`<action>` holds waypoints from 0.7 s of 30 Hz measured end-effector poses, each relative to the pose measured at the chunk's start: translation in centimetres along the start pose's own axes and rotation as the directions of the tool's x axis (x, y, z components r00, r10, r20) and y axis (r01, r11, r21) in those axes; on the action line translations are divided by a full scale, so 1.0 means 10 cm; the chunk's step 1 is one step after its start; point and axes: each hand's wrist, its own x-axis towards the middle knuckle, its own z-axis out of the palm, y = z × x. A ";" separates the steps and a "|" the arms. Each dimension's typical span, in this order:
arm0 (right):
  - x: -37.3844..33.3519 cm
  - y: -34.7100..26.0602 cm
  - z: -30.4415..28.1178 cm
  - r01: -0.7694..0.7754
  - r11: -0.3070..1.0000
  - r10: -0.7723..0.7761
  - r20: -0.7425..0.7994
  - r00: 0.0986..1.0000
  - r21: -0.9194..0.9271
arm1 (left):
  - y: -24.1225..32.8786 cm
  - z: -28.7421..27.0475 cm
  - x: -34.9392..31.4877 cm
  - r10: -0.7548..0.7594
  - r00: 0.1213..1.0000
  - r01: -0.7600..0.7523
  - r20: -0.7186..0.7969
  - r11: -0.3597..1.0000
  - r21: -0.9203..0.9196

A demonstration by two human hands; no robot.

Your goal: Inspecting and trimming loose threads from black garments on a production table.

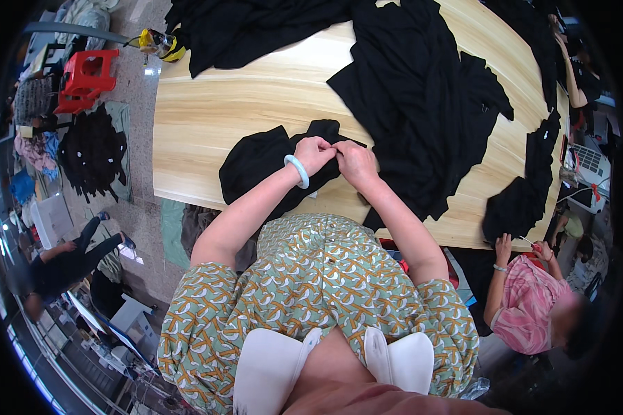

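At the near edge of the wooden table point(201, 131), a black garment point(253, 162) lies bunched in front of me. My left hand point(314, 156), below a pale bangle point(298, 171), is closed in a pinch at the garment's right part. Touching its fingertips, my right hand point(356, 163) is also closed, pinching the same black cloth. Whatever small detail sits between the fingertips is hidden. Just right of my right hand spreads a large pile of black garments point(415, 104).
More black cloth point(256, 31) lies at the table's far left. On the right, a person in pink point(529, 304) handles black fabric point(512, 211); another person's arm point(567, 69) reaches in beyond. A red stool point(88, 77) and a dark garment heap point(93, 152) stand on the left floor.
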 end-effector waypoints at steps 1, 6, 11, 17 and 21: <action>0.00 0.00 -0.02 -0.006 1.000 0.006 -0.004 1.000 0.001 | -0.03 0.01 -0.01 0.023 1.000 -0.022 0.012 0.999 -0.028; 0.01 -0.02 -0.07 -0.051 0.999 0.052 0.064 0.997 -0.019 | -0.12 0.10 -0.03 0.051 0.998 -0.053 -0.038 0.997 -0.051; -0.03 0.01 -0.02 -0.074 0.997 0.074 0.045 0.996 -0.006 | -0.14 0.26 -0.07 0.150 0.973 -0.130 -0.175 0.984 0.122; -0.05 0.10 0.09 -0.073 0.997 0.073 0.033 0.997 0.007 | -0.15 0.33 -0.06 0.180 0.958 -0.151 -0.222 0.978 0.141; -0.06 0.12 0.10 -0.063 0.998 0.063 0.032 0.998 0.013 | -0.20 0.31 -0.05 0.193 0.957 -0.164 -0.217 0.976 0.144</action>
